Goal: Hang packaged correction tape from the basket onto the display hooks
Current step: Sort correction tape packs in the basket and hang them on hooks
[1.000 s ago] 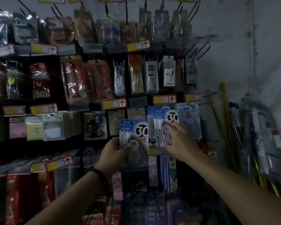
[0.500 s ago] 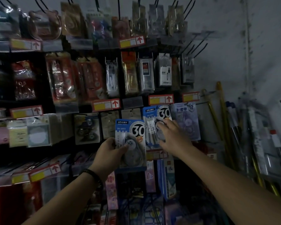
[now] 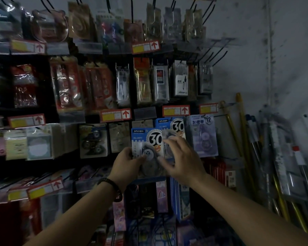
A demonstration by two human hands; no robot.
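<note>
Right hand (image 3: 180,159) motion-blurred

A stationery shop: packaged goods (image 3: 160,80) on hooks above price tags (image 3: 116,114)

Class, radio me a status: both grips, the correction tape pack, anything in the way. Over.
Left grip holds blue 30 pack by its left edge. Right grip open, over its right side. Not yet hung; matching hung pack just behind.
</note>
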